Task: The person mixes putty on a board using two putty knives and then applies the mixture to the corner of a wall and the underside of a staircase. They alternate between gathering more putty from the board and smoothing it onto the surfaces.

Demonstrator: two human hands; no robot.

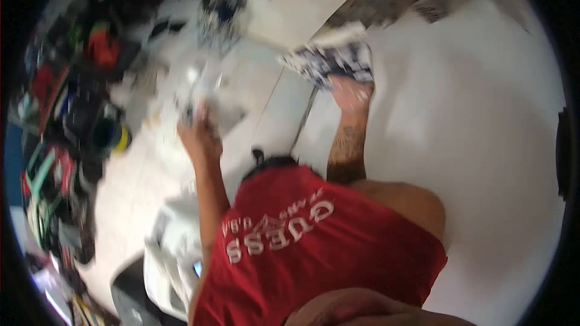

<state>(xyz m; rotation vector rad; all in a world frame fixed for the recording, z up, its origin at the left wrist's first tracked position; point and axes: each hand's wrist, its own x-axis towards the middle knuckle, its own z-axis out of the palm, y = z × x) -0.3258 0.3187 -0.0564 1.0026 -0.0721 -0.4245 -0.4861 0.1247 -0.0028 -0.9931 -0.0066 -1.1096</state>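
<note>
My right hand (353,93) is at the edge of the large white surface, with a black-and-white patterned cloth (332,60) in its grip. The cloth covers most of the fingers. To the left, my left hand (202,136) is raised over the pale tiled floor (130,184), its fingers curled. Something pale and partly clear shows at the fingertips, but motion blur hides what it is.
A smooth white surface (477,163) fills the right side. Blurred shoes and mixed items (72,108) line the left, with a red thing (104,47) among them. Grey-brown patterned material (399,3) lies at the top. A white and dark object (158,268) stands at lower left.
</note>
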